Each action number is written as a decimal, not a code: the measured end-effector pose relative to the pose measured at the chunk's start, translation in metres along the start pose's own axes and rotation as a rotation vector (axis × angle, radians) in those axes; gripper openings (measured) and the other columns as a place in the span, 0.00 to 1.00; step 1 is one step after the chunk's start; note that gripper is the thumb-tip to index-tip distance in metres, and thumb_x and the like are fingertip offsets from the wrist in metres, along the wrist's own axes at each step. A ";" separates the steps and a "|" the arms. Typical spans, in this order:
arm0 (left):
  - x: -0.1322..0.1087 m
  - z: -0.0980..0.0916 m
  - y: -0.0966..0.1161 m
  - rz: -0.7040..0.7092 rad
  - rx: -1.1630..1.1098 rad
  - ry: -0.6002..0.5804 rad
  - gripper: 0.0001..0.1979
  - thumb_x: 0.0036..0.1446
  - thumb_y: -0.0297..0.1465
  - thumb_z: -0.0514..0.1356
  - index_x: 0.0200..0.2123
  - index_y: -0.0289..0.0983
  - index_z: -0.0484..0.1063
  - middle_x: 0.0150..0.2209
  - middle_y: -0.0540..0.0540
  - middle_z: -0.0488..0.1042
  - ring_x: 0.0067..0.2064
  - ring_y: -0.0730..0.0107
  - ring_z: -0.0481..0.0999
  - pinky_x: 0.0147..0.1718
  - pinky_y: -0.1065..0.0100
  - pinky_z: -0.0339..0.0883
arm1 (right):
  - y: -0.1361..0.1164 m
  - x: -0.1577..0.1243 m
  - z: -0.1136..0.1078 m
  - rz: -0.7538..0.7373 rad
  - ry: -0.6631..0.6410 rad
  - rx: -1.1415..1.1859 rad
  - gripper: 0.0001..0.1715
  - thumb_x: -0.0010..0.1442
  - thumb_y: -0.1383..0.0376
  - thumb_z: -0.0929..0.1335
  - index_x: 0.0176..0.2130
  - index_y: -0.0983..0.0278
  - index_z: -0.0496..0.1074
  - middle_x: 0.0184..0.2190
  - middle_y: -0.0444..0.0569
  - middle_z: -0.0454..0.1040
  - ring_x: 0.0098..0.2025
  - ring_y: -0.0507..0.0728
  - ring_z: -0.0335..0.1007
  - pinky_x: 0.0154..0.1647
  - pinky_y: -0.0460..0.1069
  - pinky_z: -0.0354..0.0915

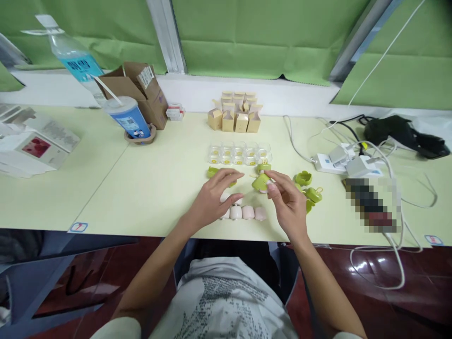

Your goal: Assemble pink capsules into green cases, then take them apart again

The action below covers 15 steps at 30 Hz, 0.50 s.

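Observation:
My right hand pinches a small green cover with a pink piece inside it, held just above the pale table. My left hand hovers beside it with fingers loosely spread over a row of pink pieces near the front edge; I see nothing gripped in it. Several more green covers lie to the right of my right hand, and one green cover shows past my left fingers. A row of small clear cases sits just beyond my hands.
Several small tan boxes stand at the back centre. A blue cup with a straw, an open cardboard box and a water bottle are at the back left. White chargers and cables lie at the right.

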<state>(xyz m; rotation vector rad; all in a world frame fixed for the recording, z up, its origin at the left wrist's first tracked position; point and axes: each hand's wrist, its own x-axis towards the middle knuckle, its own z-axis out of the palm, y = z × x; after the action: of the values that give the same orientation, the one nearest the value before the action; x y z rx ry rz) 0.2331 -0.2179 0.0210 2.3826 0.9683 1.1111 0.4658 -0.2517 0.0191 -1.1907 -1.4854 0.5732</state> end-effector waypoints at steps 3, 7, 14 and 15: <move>0.001 0.001 0.011 0.079 -0.042 0.106 0.20 0.74 0.35 0.63 0.66 0.42 0.74 0.60 0.38 0.77 0.61 0.60 0.81 0.59 0.58 0.80 | 0.000 -0.007 0.005 -0.065 -0.142 -0.021 0.24 0.74 0.53 0.71 0.65 0.54 0.78 0.61 0.56 0.75 0.59 0.62 0.77 0.50 0.56 0.81; 0.002 0.009 0.016 0.095 0.004 0.171 0.13 0.75 0.32 0.62 0.59 0.40 0.80 0.53 0.41 0.83 0.55 0.64 0.84 0.57 0.60 0.81 | 0.004 -0.013 0.014 -0.169 -0.134 -0.164 0.31 0.72 0.53 0.73 0.70 0.51 0.74 0.60 0.56 0.72 0.56 0.63 0.78 0.46 0.57 0.82; 0.001 0.014 0.013 0.092 0.130 0.221 0.12 0.72 0.30 0.62 0.55 0.37 0.82 0.52 0.44 0.87 0.54 0.65 0.87 0.56 0.63 0.83 | 0.018 -0.017 0.021 -0.448 -0.029 -0.478 0.27 0.76 0.60 0.70 0.71 0.51 0.73 0.57 0.57 0.77 0.42 0.58 0.80 0.43 0.55 0.82; 0.000 0.015 0.012 0.106 0.170 0.233 0.12 0.71 0.28 0.62 0.54 0.36 0.82 0.52 0.44 0.87 0.53 0.66 0.88 0.55 0.64 0.83 | 0.020 -0.017 0.022 -0.452 -0.059 -0.504 0.27 0.77 0.60 0.69 0.71 0.52 0.73 0.58 0.57 0.78 0.43 0.58 0.81 0.45 0.55 0.83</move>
<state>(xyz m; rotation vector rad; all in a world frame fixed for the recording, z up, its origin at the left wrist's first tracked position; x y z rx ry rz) 0.2501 -0.2271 0.0180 2.5040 1.0598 1.4245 0.4508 -0.2538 -0.0117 -1.1559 -1.9436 -0.0828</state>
